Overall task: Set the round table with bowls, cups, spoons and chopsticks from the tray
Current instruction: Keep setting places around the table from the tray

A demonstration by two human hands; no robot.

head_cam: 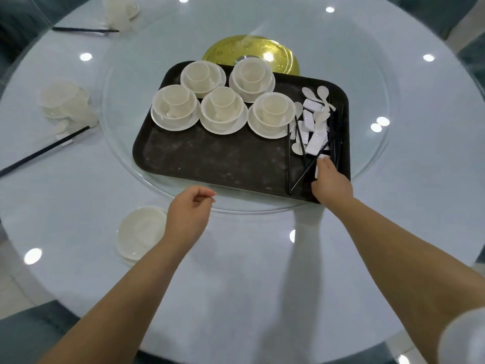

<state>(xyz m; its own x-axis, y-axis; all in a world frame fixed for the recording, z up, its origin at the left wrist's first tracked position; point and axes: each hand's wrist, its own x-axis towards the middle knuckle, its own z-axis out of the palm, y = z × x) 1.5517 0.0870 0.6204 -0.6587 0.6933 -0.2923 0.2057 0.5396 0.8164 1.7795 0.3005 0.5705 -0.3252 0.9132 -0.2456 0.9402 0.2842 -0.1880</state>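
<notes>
A black tray (210,158) lies on the glass turntable (367,158). It carries several stacked sets of saucer, bowl and cup (223,109) in its far half. At its right end is a heap of white spoons (321,93), white chopstick rests (317,139) and black chopsticks (337,132). My right hand (332,182) reaches into that heap at the tray's near right corner, fingers closed around a white chopstick rest (316,170). My left hand (189,214) hovers at the turntable's near edge, loosely curled and holding nothing. A white bowl on a saucer (139,231) sits on the table beside my left wrist.
Two laid places lie on the round table (249,285): dishes (65,101) with chopsticks (44,151) at the left, and dishes (120,9) with chopsticks (84,29) at the far left. A gold hub (231,51) shows behind the tray. A blurred white object (464,337) fills the bottom right corner.
</notes>
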